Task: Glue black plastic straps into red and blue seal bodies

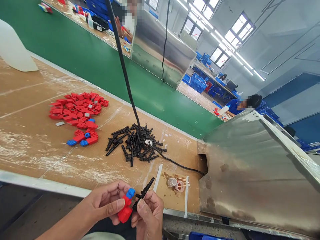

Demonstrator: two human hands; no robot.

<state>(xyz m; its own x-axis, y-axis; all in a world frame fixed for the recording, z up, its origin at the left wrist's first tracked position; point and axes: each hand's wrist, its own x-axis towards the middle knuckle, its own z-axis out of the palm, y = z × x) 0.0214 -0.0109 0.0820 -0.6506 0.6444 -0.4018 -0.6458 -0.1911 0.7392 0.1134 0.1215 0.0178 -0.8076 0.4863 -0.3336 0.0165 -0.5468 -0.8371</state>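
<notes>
My left hand (pixel 106 203) is closed around a red plastic toy arm (pixel 124 214) with a blue fist at its upper end. Close beside it, my right hand (pixel 151 211) pinches a black toy gun (pixel 145 190) whose long barrel points up and to the right. The grip end of the gun is near the blue fist; whether they touch I cannot tell. Both hands are over the bench's front edge. A pile of black toy guns (pixel 135 141) lies beyond them, and to its left is a heap of red toy parts (pixel 77 108), several with blue ends.
On the right of the cardboard-covered bench (pixel 100 166), small cups (pixel 172 182) with sticks stand on a stained patch. A metal partition (pixel 250 180) rises beyond. A black cable (pixel 125 66) hangs across the black pile. Behind runs a green belt (pixel 155 100); other people work farther back.
</notes>
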